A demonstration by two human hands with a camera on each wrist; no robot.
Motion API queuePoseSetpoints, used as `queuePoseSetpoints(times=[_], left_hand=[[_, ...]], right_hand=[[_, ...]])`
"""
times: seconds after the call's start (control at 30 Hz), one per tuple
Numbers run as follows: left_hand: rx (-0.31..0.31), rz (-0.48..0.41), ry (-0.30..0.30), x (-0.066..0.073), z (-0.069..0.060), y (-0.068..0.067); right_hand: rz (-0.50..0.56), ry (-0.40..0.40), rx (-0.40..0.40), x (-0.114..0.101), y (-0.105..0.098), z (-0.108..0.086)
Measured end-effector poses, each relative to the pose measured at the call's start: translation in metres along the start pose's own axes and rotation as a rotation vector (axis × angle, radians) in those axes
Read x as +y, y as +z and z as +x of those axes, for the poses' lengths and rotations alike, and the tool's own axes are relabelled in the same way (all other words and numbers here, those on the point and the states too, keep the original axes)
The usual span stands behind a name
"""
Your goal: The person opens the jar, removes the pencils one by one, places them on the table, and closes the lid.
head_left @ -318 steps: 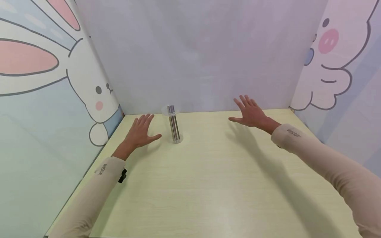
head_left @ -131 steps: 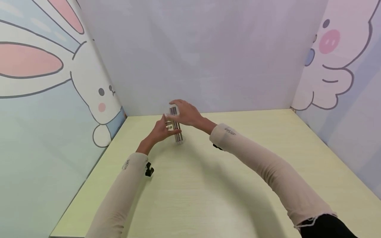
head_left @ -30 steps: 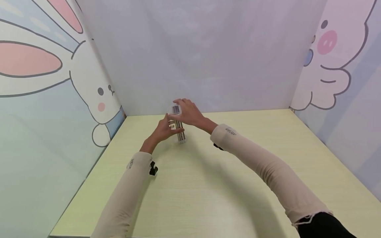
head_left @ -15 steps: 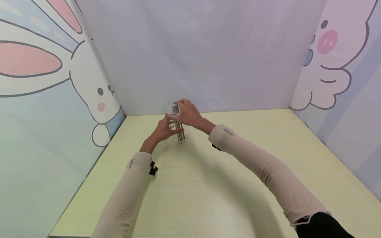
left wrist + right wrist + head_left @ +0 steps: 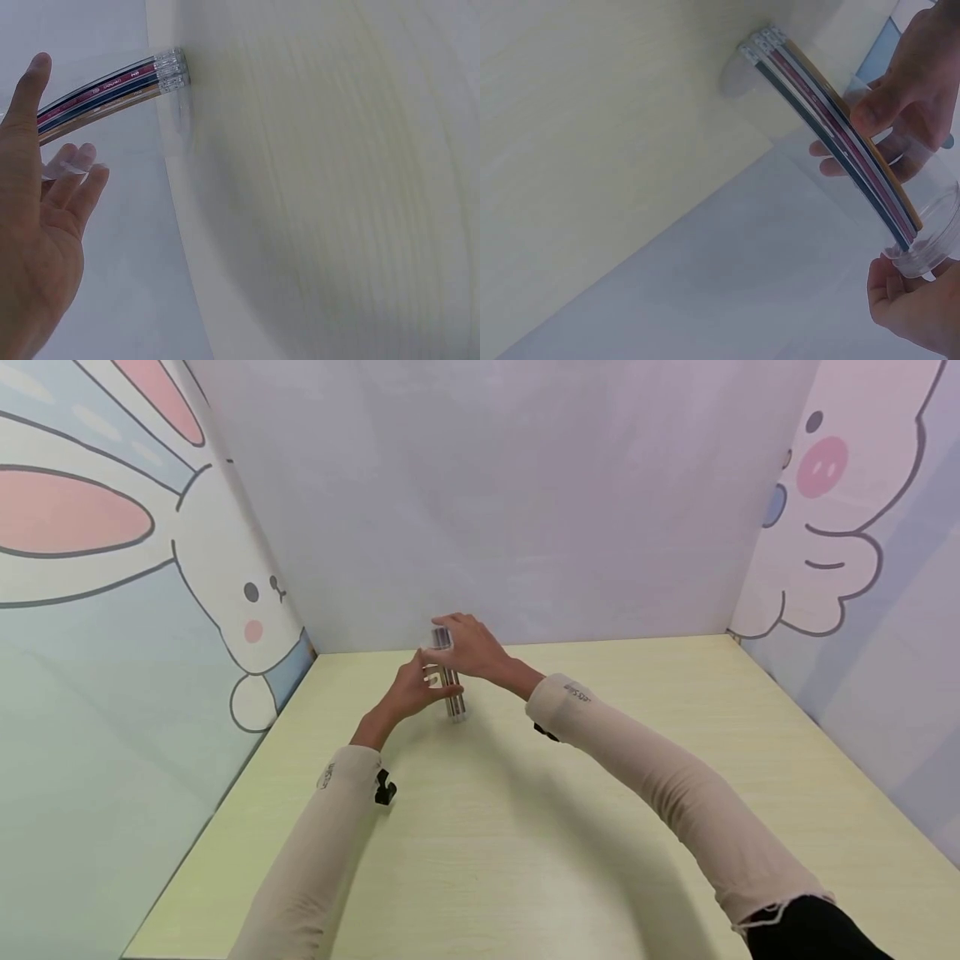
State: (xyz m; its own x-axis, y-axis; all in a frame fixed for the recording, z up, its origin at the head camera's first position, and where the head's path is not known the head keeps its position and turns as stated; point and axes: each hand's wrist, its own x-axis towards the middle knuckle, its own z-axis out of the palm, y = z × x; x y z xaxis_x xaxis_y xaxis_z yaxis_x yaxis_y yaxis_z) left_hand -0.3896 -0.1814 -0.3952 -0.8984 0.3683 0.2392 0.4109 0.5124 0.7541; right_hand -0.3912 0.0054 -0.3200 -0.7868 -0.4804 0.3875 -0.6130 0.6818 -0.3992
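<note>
A clear cylindrical container (image 5: 456,708) appears to stand near the table's back edge. Several pencils (image 5: 105,94), dark, red and orange, lie lengthwise inside it, their clear-banded ends at its base. My left hand (image 5: 408,689) wraps round the container's body, thumb on the near side; the right wrist view shows this hand (image 5: 926,82) too. Above it, my right hand (image 5: 477,647) holds the top, fingers bent over it. At the clear rim or lid (image 5: 930,259), the fingers of my right hand (image 5: 922,307) are curled; whether the lid is loose I cannot tell.
The pale wooden table (image 5: 480,843) stretches toward me below both forearms. A plain grey wall (image 5: 525,510) rises close behind the container. Side walls with a rabbit drawing (image 5: 217,560) and a pink-nosed animal drawing (image 5: 832,527) flank the table.
Since the oldest frame, both open hands have come in from either side and taken hold of the container, which stands slightly further right in view. Over the last second, hardly anything has shifted.
</note>
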Motion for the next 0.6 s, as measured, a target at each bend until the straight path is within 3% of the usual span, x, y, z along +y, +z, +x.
queuePoseSetpoints(times=[0.23,0.6], left_hand=[[-0.002,-0.003,-0.024,0.0014,0.0018,0.0004],[-0.004,-0.027,-0.006,-0.0025,0.0011,-0.0006]], right_hand=[[-0.004,0.001,-0.001,0.0017,-0.0022,-0.0003],[0.008,-0.005,-0.005,0.0024,0.0006,0.0033]])
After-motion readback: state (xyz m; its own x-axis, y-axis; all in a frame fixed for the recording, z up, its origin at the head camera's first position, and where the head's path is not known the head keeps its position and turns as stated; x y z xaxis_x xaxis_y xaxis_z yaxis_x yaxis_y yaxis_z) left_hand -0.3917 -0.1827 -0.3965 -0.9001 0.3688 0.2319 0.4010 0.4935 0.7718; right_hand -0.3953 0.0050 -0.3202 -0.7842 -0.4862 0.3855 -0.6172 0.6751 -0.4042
